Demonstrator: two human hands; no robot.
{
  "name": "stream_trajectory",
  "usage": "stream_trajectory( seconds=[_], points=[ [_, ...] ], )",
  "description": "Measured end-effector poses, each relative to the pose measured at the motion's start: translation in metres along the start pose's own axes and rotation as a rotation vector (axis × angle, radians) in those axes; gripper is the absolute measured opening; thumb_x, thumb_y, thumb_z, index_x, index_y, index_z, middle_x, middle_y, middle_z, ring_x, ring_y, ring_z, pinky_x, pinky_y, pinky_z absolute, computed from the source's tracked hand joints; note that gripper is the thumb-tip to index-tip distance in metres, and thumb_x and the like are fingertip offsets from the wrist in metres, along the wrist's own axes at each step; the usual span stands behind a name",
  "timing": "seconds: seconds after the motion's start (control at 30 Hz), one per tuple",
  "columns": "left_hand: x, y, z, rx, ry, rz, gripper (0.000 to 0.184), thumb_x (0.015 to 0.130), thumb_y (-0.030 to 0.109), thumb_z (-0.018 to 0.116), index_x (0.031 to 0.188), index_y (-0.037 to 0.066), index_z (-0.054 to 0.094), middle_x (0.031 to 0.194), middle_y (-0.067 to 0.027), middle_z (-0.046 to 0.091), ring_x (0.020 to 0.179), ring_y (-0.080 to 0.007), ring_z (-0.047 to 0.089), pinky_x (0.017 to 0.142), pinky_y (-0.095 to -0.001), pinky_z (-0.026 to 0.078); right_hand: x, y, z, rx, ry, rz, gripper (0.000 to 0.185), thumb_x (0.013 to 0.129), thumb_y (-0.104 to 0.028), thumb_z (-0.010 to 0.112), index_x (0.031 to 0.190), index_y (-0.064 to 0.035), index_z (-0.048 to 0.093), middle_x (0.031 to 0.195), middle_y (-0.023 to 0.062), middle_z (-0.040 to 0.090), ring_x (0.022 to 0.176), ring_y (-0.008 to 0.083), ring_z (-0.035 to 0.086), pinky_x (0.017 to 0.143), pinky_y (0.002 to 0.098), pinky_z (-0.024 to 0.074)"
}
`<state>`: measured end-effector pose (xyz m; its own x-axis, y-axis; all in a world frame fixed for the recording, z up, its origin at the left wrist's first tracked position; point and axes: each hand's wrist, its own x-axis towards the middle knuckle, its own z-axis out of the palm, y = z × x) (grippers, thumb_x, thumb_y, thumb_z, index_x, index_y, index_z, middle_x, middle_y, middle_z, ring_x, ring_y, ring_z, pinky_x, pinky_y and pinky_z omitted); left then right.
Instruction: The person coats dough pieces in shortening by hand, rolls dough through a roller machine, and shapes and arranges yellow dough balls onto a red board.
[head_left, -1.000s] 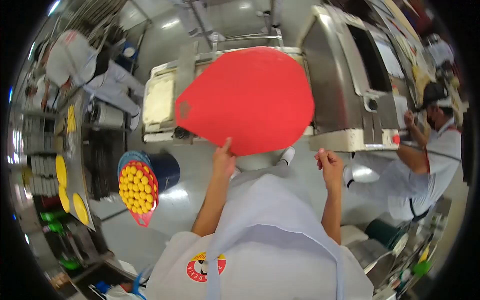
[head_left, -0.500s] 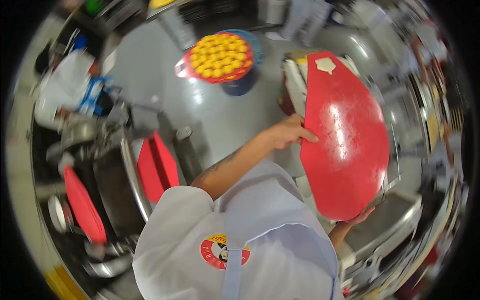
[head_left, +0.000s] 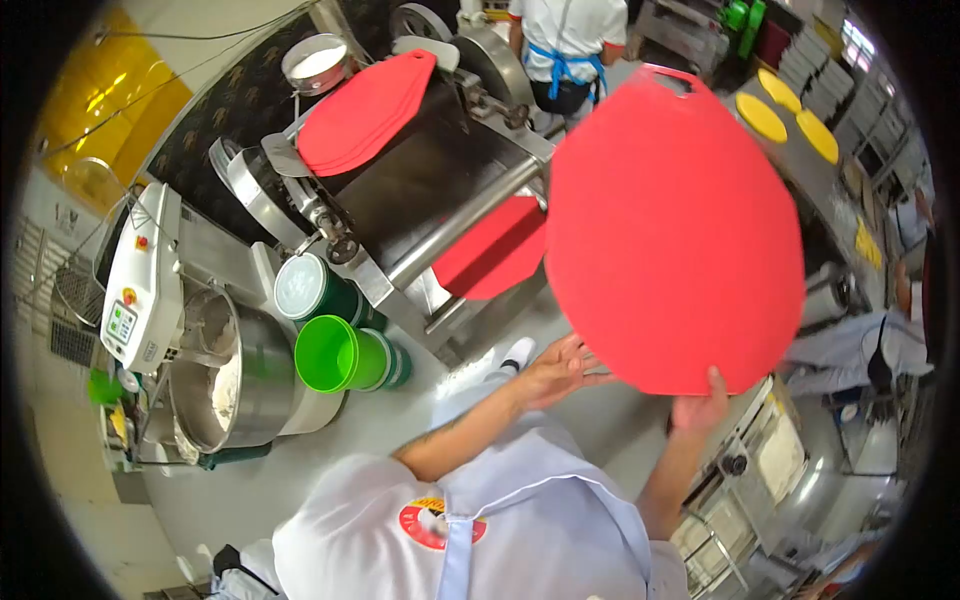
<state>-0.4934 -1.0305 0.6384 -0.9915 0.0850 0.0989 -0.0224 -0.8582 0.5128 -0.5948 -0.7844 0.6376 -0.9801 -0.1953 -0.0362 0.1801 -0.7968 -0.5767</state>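
Observation:
A large red paddle-shaped board (head_left: 675, 235) is raised in front of me, its cut-out handle at the far end. My right hand (head_left: 702, 405) grips its near edge, thumb on the facing side and the other fingers hidden behind. Beside its lower left edge is my left hand (head_left: 560, 373), fingers spread and not wrapped around anything; whether the fingertips touch the board I cannot tell. Beyond lies a stack of similar red boards (head_left: 365, 115) on top of a roller machine (head_left: 425, 165). Another red board (head_left: 495, 250) rests lower, under the machine's front roller.
On the left stand a mixer with a steel bowl (head_left: 270, 370) holding pale dough, a bright green bucket (head_left: 340, 353) and a lidded container (head_left: 301, 287). A person in white (head_left: 570, 40) stands beyond the board. Yellow rounds (head_left: 762, 118) lie on the right-hand counter.
My view has swung left toward the roller machine. The red board has moved with me and turned; the dough piece on it no longer shows. My left hand has let go of its edge.

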Motion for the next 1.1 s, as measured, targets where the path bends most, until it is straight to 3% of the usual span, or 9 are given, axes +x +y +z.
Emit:
stream_trajectory(
  seconds=[0.13, 0.2, 0.3, 0.43, 0.57, 0.7, 0.9, 0.97, 1.1],
  points=[
    [-0.001, 0.097, 0.014, 0.099, 0.387, 0.352, 0.050, 0.082, 0.010, 0.076, 0.127, 0.006, 0.056, 0.134, -0.0112, 0.056, 0.124, -0.0277, 0.056, 0.103, -0.0482, 0.047, 0.011, 0.103, 0.096, -0.128, -0.101, -0.002, 0.057, 0.092, -0.015, 0.063, 0.145, -0.0085, 0.042, 0.140, 0.0117, 0.052, 0.129, 0.0249, 0.051, 0.106, 0.0470, 0.0436],
    [-0.010, 0.149, -0.015, 0.107, 0.445, 0.465, 0.048, 0.080, -0.003, 0.068, 0.126, 0.002, 0.055, 0.115, -0.0123, 0.066, 0.107, -0.0269, 0.065, 0.095, -0.0438, 0.054, 0.021, 0.128, 0.132, 0.087, -0.507, 0.094, 0.059, 0.092, -0.020, 0.064, 0.145, -0.0084, 0.042, 0.141, 0.0122, 0.052, 0.131, 0.0245, 0.048, 0.106, 0.0471, 0.0432],
    [-0.036, 0.252, -0.042, 0.230, 0.486, 0.574, 0.066, 0.072, -0.001, 0.070, 0.135, -0.002, 0.049, 0.120, -0.0171, 0.064, 0.110, -0.0307, 0.065, 0.099, -0.0459, 0.051, 0.067, 0.133, 0.191, 0.276, -0.650, 0.304, 0.065, 0.089, -0.017, 0.067, 0.146, -0.0056, 0.038, 0.142, 0.0141, 0.050, 0.132, 0.0266, 0.048, 0.106, 0.0515, 0.0429],
    [-0.064, 0.405, -0.123, 0.453, 0.526, 0.499, 0.062, 0.071, -0.002, 0.068, 0.130, -0.006, 0.051, 0.115, -0.0173, 0.067, 0.099, -0.0294, 0.069, 0.090, -0.0414, 0.057, 0.180, 0.216, 0.196, -0.316, -0.469, 0.398, 0.053, 0.089, -0.016, 0.065, 0.137, -0.0006, 0.048, 0.129, 0.0162, 0.060, 0.119, 0.0279, 0.060, 0.099, 0.0476, 0.0506],
    [-0.050, 0.515, -0.209, 0.050, 0.450, 0.546, 0.043, 0.095, 0.026, 0.062, 0.124, -0.004, 0.057, 0.115, -0.0171, 0.066, 0.102, -0.0296, 0.068, 0.090, -0.0437, 0.057, 0.211, 0.329, 0.295, -0.133, -0.384, 0.712, 0.043, 0.085, -0.004, 0.065, 0.127, -0.0011, 0.056, 0.117, 0.0124, 0.065, 0.109, 0.0254, 0.065, 0.094, 0.0404, 0.0546],
    [-0.054, 0.461, -0.257, 0.016, 0.540, 0.903, 0.057, 0.100, 0.042, 0.053, 0.132, -0.005, 0.051, 0.139, -0.0200, 0.051, 0.130, -0.0306, 0.051, 0.110, -0.0455, 0.042, 0.241, 0.461, 0.339, -0.085, -0.525, 0.633, 0.039, 0.087, -0.003, 0.067, 0.125, -0.0026, 0.057, 0.116, 0.0086, 0.065, 0.109, 0.0205, 0.065, 0.093, 0.0370, 0.0545],
    [-0.056, 0.298, -0.271, 0.050, 0.968, 0.182, 0.050, 0.100, 0.041, 0.053, 0.132, 0.002, 0.053, 0.117, -0.0121, 0.062, 0.104, -0.0262, 0.063, 0.088, -0.0408, 0.056, 0.280, 0.572, 0.393, -0.270, -0.533, 0.651, 0.035, 0.094, -0.019, 0.066, 0.124, -0.0027, 0.058, 0.114, 0.0104, 0.067, 0.103, 0.0210, 0.067, 0.084, 0.0414, 0.0583],
    [-0.037, 0.287, -0.259, 0.185, 0.921, -0.043, 0.048, 0.101, 0.036, 0.053, 0.132, 0.000, 0.053, 0.117, -0.0134, 0.062, 0.100, -0.0261, 0.064, 0.087, -0.0405, 0.056, 0.290, 0.590, 0.404, -0.242, -0.544, 0.784, 0.040, 0.096, -0.023, 0.065, 0.130, -0.0025, 0.055, 0.121, 0.0121, 0.064, 0.112, 0.0253, 0.064, 0.090, 0.0490, 0.0560],
    [0.006, 0.289, -0.250, 0.471, 0.760, -0.259, 0.044, 0.099, 0.028, 0.059, 0.133, 0.001, 0.056, 0.106, -0.0103, 0.065, 0.095, -0.0216, 0.064, 0.080, -0.0361, 0.055, 0.285, 0.564, 0.343, -0.247, -0.818, 0.796, 0.029, 0.096, -0.020, 0.063, 0.117, 0.0006, 0.062, 0.109, 0.0188, 0.068, 0.084, 0.0289, 0.072, 0.069, 0.0389, 0.0612]
  ],
)
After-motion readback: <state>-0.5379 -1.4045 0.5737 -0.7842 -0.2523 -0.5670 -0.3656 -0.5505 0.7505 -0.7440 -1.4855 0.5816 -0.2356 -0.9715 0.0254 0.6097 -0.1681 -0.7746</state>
